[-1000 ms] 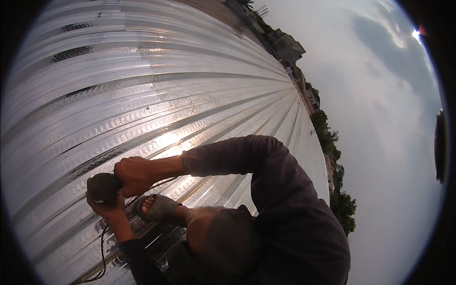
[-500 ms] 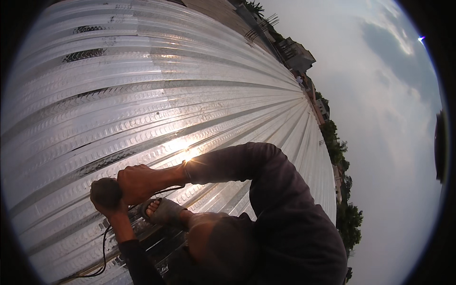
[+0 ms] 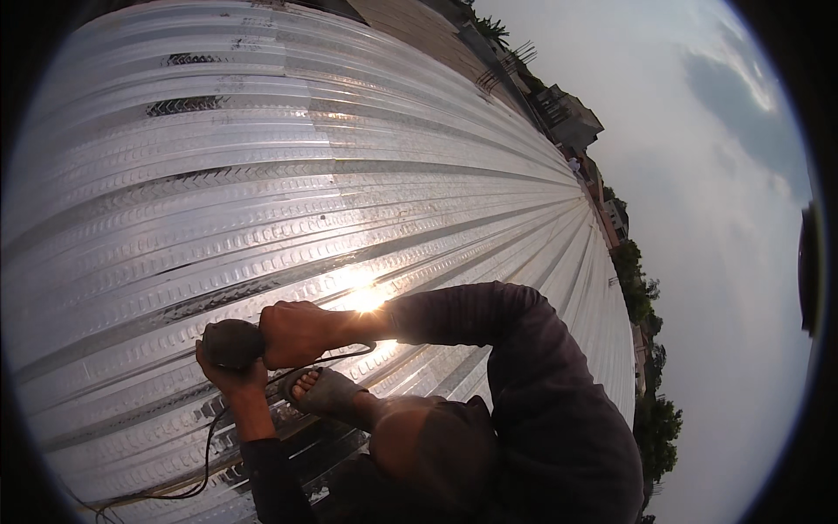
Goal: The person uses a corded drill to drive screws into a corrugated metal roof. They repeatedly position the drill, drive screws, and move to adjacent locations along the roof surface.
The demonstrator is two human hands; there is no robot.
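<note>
Both my hands are on a corded power tool (image 3: 234, 343), whose dark, rounded back end faces up; its front end is hidden. My left hand (image 3: 237, 380) supports it from the near side, fingers curled round its body. From the right, my right hand (image 3: 301, 334) closes around the tool in a fist, wrist bent. A black cable (image 3: 207, 458) runs from the tool down to the lower left. Under them lies a shiny ribbed metal roof sheet (image 3: 253, 196).
My sandalled foot (image 3: 327, 397) rests on the ribs just below my right hand. Sun glare (image 3: 362, 299) shines off the metal beside my wrist. Beyond the roof's far edge are houses (image 3: 572, 122) and trees (image 3: 659, 428). A distant person (image 3: 573, 164) is near that edge.
The whole view has shifted, so roof, hands and foot sit farther right and lower in the picture. Both hands keep their hold on the tool.
</note>
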